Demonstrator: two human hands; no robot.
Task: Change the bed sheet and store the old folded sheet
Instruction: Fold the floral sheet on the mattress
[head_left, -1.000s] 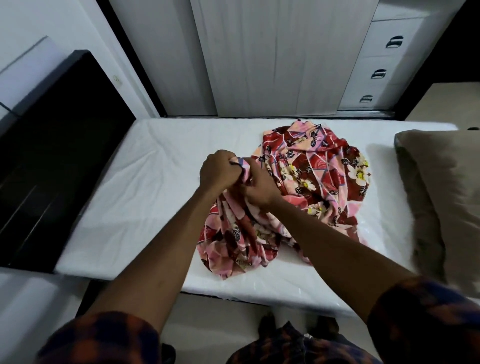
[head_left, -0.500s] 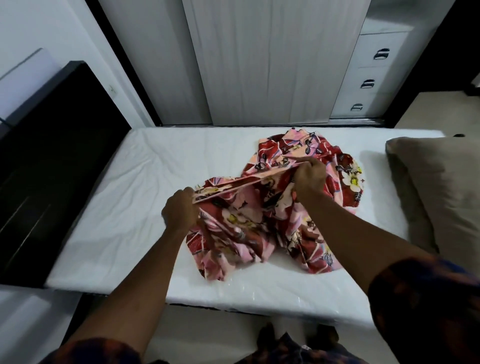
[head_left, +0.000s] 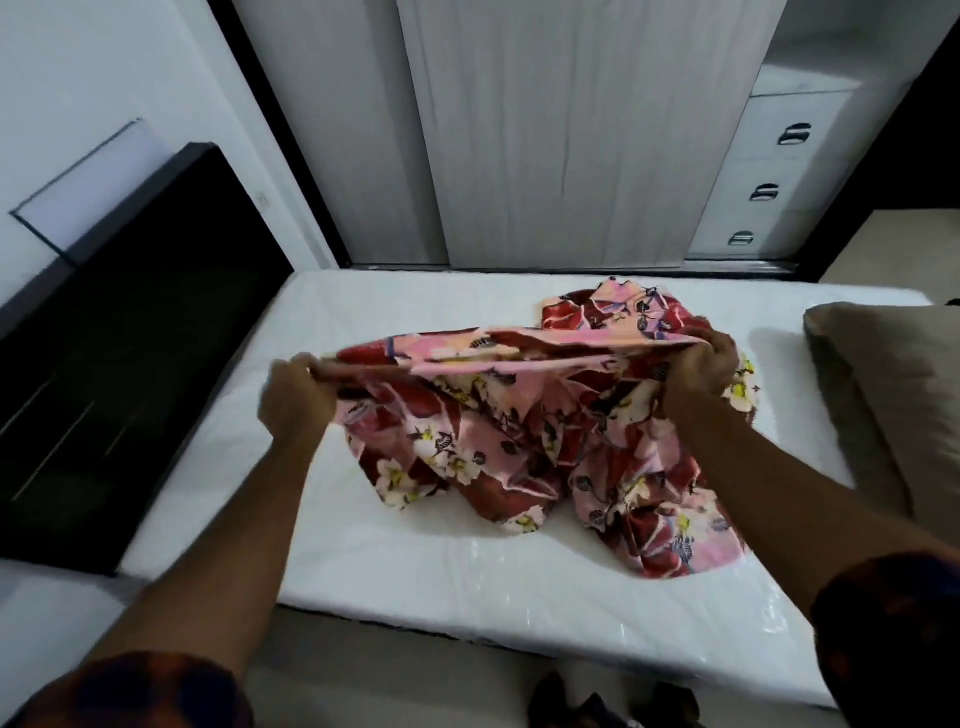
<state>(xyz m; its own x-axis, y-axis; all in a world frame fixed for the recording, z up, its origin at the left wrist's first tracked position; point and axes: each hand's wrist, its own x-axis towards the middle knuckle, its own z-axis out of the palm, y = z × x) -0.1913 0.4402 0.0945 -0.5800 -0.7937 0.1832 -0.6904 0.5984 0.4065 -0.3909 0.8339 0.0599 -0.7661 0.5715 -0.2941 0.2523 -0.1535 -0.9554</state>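
Observation:
A pink and red floral sheet (head_left: 519, 441) lies bunched on the bare white mattress (head_left: 415, 561). My left hand (head_left: 296, 397) grips one end of its edge at the left. My right hand (head_left: 698, 371) grips the other end at the right. Between them the edge is stretched taut above the crumpled heap. The rest of the sheet hangs and piles below and behind my hands.
A brown pillow (head_left: 893, 405) lies on the mattress at the right. A black headboard (head_left: 119, 338) stands at the left. Behind the bed is a grey wardrobe (head_left: 571, 130) with drawers (head_left: 779, 161). Floor shows along the near bed edge.
My hands started together on the sheet's edge and have drawn far apart, left hand leftward and right hand rightward, pulling the edge straight and lifting it.

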